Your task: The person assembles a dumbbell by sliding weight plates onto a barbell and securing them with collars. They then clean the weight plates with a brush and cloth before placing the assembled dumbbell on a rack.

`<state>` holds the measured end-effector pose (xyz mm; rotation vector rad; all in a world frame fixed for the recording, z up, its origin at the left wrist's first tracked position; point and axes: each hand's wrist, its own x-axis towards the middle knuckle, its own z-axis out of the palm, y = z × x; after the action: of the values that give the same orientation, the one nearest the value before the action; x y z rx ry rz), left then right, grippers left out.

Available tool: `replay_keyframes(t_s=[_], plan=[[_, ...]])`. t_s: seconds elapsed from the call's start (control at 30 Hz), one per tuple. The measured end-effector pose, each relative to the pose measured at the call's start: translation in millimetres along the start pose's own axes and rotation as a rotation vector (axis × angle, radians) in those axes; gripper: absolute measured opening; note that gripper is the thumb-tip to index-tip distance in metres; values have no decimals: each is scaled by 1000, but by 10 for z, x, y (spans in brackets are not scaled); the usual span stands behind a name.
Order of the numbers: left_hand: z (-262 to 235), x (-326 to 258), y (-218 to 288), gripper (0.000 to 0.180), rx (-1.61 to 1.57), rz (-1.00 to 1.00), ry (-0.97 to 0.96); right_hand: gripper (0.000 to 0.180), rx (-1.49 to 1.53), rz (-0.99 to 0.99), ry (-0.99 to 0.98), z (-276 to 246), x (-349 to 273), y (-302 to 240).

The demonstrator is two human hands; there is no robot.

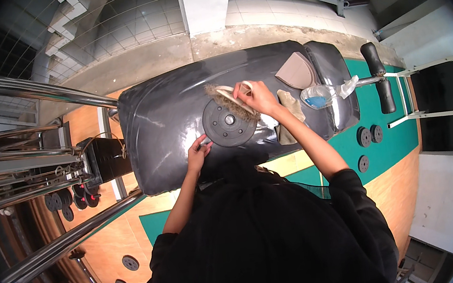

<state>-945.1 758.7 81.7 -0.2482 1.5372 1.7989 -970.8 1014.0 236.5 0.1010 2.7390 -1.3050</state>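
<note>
A scrubbing brush (231, 100) is gripped by the right hand (255, 96) over a round weight plate (228, 122) on a black padded bench (166, 115). The left hand (199, 155) is pressed open below the plate. Wooden floor (108, 241) surrounds.

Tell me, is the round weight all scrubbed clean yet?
Not yet, it seems. The right hand holds a scrubbing brush on the weight plate's upper edge, and the left hand steadies it on the padded bench. A cloth and spray bottle lie unused. More plates sit on the floor.
</note>
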Motion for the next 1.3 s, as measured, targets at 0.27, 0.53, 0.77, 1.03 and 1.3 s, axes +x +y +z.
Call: replay_keyframes(t_s=[0.27,0.53,0.77,1.03,1.3], plan=[[33,-94,0,42,-21,-43,-45,7,28,-7,250,107,253,360],[67,-143,23,47,-2,-48,-50,11,81,-39,-236,504,-147,49],[43,-173,34,50,54,-24,-74,7,-131,-55,544,-7,142,172],[66,-155,69,53,185,8,-130,8,322,95,-45,162,-412,439],[6,-162,28,56,167,-4,-155,11,103,-83,-71,366,-265,-57]])
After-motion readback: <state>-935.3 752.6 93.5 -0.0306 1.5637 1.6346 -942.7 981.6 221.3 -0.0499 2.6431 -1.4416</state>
